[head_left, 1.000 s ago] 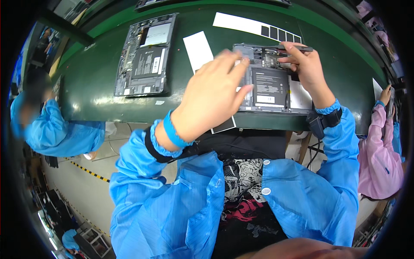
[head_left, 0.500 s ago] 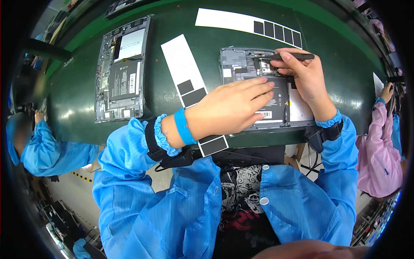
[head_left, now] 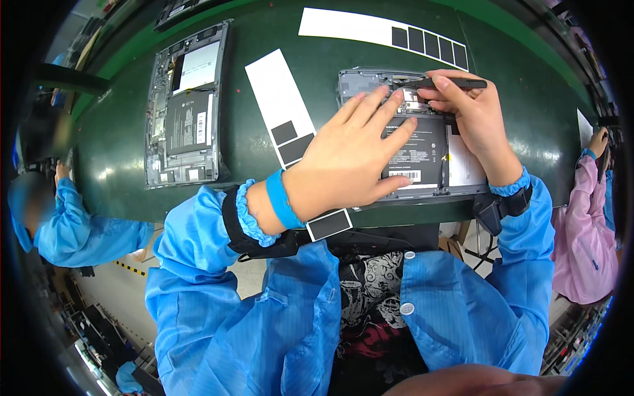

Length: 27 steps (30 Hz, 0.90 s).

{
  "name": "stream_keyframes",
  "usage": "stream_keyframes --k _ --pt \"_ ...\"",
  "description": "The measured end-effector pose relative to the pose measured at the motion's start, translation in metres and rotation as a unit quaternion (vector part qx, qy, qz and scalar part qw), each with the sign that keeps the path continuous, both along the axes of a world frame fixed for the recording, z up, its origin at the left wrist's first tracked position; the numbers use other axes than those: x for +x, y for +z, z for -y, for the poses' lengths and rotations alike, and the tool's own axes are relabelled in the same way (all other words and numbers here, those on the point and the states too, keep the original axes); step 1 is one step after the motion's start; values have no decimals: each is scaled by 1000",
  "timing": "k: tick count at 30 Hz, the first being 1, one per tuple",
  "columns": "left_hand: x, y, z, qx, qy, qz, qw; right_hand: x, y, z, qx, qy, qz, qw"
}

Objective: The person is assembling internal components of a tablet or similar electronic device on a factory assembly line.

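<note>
An opened tablet or laptop body [head_left: 432, 188] lies before me, its black battery [head_left: 422, 153] and circuit parts bare. My left hand [head_left: 347, 155] rests palm down across its left side, fingers spread toward the circuit parts along the far edge. It covers much of the device's left half. In my right hand [head_left: 465, 109] a pair of black tweezers [head_left: 462, 84] is pinched between thumb and fingers. The tweezers point left over the circuit parts near the far edge; whether their tips hold anything is too small to tell.
A second opened device [head_left: 188, 105] lies at the left. White strips bearing black rectangular pads lie between the devices [head_left: 274, 86] and at the far side [head_left: 347, 23]. The green table [head_left: 112, 145] ends just before me. Other people sit left [head_left: 86, 224] and right [head_left: 581, 237].
My left hand has turned and its fingers have spread, reaching farther up toward the device's far edge. My right hand keeps the tweezers over nearly the same spot, tips slightly farther left.
</note>
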<state>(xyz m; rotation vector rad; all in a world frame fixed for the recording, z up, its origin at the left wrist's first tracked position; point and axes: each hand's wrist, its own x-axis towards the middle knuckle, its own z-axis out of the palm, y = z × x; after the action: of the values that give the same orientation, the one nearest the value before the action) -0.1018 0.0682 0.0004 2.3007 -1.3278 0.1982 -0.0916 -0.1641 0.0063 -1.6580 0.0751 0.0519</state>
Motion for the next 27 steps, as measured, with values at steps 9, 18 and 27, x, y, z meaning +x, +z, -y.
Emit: stream_keyframes --k 9,18,27 --pt "4 -7 0 0 40 18 999 3 -6 -10 25 -19 70 997" --pt "-58 -14 -98 -106 320 -40 941 6 22 -107 -181 122 130 967" --pt "-60 -28 -78 4 364 91 927 17 -3 -129 -249 85 158 952"
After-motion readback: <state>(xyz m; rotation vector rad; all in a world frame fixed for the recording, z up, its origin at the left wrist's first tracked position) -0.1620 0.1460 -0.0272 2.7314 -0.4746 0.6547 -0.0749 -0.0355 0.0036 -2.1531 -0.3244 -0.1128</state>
